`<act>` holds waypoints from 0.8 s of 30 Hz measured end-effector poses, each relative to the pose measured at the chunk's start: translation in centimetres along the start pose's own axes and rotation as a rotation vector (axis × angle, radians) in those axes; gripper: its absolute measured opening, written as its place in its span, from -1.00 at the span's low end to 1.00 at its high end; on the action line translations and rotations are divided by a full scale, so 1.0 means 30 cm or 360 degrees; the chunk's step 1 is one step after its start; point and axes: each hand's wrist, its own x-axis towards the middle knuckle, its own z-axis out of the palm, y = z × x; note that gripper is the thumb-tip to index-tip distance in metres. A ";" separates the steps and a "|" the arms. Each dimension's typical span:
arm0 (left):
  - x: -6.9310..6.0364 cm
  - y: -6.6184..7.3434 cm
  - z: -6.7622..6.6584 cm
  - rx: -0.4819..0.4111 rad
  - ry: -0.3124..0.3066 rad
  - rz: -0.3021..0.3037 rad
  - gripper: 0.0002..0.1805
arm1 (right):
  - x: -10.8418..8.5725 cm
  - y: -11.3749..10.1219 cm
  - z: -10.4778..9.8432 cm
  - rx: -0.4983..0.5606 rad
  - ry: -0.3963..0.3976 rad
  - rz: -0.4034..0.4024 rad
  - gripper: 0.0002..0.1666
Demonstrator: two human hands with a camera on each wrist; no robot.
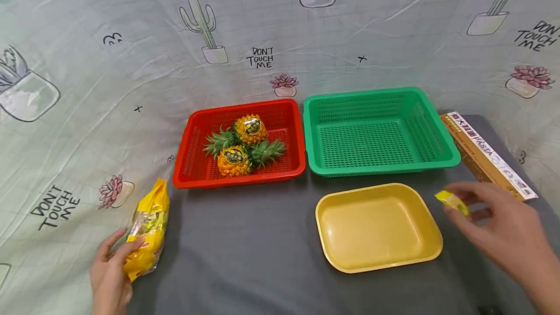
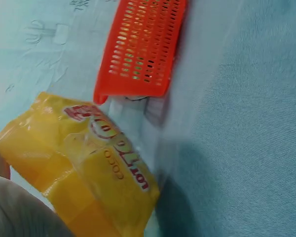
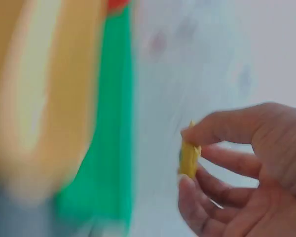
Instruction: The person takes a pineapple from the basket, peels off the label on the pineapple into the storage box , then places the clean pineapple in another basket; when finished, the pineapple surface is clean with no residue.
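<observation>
At the left, my left hand [image 1: 110, 269] grips a yellow plastic snack bag [image 1: 150, 222] by its near side; the bag has a clear window and stands tilted beside the cloth wall. In the left wrist view, the yellow bag [image 2: 106, 173] shows red lettering and the word "coco". My right hand [image 1: 503, 225] pinches a small yellow wrapped piece, like a candy [image 1: 453, 202], between thumb and fingers. It is held up just right of the yellow tray [image 1: 380, 227]. The right wrist view shows the same small piece [image 3: 189, 160] between the fingertips.
Two small pineapples [image 1: 234, 159] lie in a red basket [image 1: 238, 183] at the back. A green basket [image 1: 385, 166] stands right of it, behind the yellow tray. A long pasta box [image 1: 487, 154] lies at the right. Printed cloth [image 1: 144, 38] hangs behind the grey tabletop [image 1: 245, 237].
</observation>
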 end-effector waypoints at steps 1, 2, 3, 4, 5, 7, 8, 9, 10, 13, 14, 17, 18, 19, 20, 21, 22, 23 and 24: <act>-0.008 -0.001 -0.007 -0.0091 0.0021 -0.0007 -0.44 | 0.025 -0.071 0.012 0.0055 0.0005 -0.0172 -0.51; -0.016 -0.001 -0.011 -0.0178 0.0040 -0.0006 -0.46 | 0.048 -0.139 0.035 0.0114 -0.0011 -0.0347 -0.51; -0.024 -0.001 -0.009 -0.0231 0.0054 0.0012 -0.46 | 0.068 -0.204 0.065 0.0161 -0.0057 -0.0506 -0.51; -0.032 -0.001 -0.002 -0.0264 0.0058 0.0044 -0.46 | 0.085 -0.263 0.102 0.0190 -0.0109 -0.0648 -0.52; -0.040 0.001 0.009 -0.0275 0.0055 0.0077 -0.46 | 0.098 -0.314 0.144 0.0201 -0.0159 -0.0766 -0.55; -0.054 0.004 0.034 -0.0278 0.0028 0.0161 -0.45 | 0.116 -0.401 0.223 0.0204 -0.0231 -0.0895 -0.61; -0.061 0.006 0.046 -0.0261 0.0027 0.0204 -0.44 | 0.119 -0.433 0.255 0.0184 -0.0254 -0.0925 -0.62; -0.067 0.009 0.055 -0.0250 0.0030 0.0243 -0.42 | 0.119 -0.457 0.282 0.0164 -0.0261 -0.0944 -0.63; -0.072 0.012 0.060 -0.0244 0.0030 0.0279 -0.42 | 0.117 -0.475 0.301 0.0151 -0.0262 -0.0960 -0.64; -0.089 0.026 0.056 -0.0269 0.0040 0.0342 -0.40 | 0.105 -0.499 0.330 0.0158 -0.0253 -0.0994 -0.61; -0.096 0.031 0.052 -0.0292 0.0049 0.0353 -0.41 | 0.101 -0.501 0.335 0.0161 -0.0258 -0.0997 -0.61; -0.120 0.045 0.037 -0.0383 0.0073 0.0370 -0.43 | 0.089 -0.508 0.346 0.0200 -0.0298 -0.1005 -0.59; -0.129 0.048 0.033 -0.0424 0.0064 0.0367 -0.44 | 0.085 -0.510 0.349 0.0214 -0.0311 -0.1004 -0.58; -0.138 0.050 0.031 -0.0453 0.0052 0.0364 -0.46 | 0.082 -0.511 0.353 0.0231 -0.0323 -0.1001 -0.57; -0.146 0.053 0.031 -0.0485 0.0032 0.0368 -0.47 | 0.079 -0.512 0.357 0.0243 -0.0324 -0.1000 -0.57; -0.154 0.056 0.033 -0.0497 0.0013 0.0373 -0.48 | 0.076 -0.512 0.360 0.0253 -0.0321 -0.1002 -0.56; -0.162 0.059 0.035 -0.0498 -0.0006 0.0377 -0.49 | 0.073 -0.510 0.361 0.0251 -0.0314 -0.1003 -0.57; -0.172 0.061 0.040 -0.0496 -0.0028 0.0381 -0.50 | 0.070 -0.505 0.359 0.0251 -0.0306 -0.1000 -0.57; -0.183 0.063 0.045 -0.0484 -0.0041 0.0381 -0.50 | 0.068 -0.496 0.352 0.0254 -0.0295 -0.0992 -0.57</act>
